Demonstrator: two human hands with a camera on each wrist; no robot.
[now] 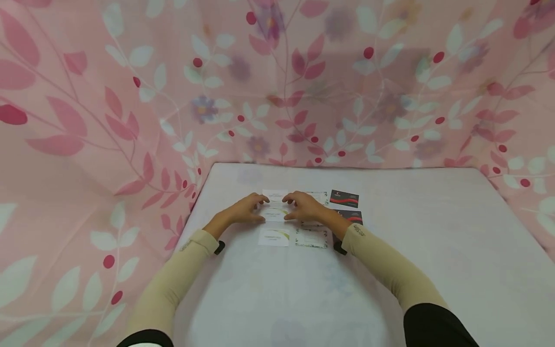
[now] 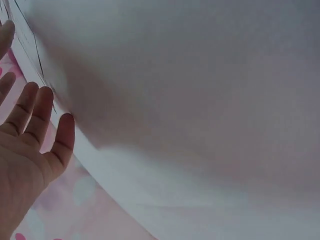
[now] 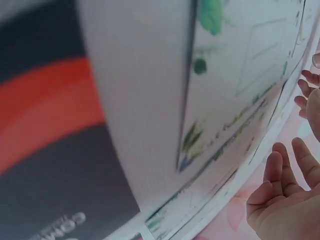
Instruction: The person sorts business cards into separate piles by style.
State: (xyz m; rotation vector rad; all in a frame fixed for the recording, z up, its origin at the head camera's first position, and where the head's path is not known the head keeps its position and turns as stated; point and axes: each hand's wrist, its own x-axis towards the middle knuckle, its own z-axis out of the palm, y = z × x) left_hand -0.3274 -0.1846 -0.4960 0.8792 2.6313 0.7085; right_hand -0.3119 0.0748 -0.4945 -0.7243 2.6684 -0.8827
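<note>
We see both forearms stretched forward — left hand (image 1: 244, 210) and right hand (image 1: 305, 206) resting on one card (image 1: 274, 214), fingers relaxed, slightly apart.

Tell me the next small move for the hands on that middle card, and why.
Probably nudge the middle white card square with the white cards above and below: the left hand and right hand flank it with fingertips on its edges, and it looks unaligned.
</note>
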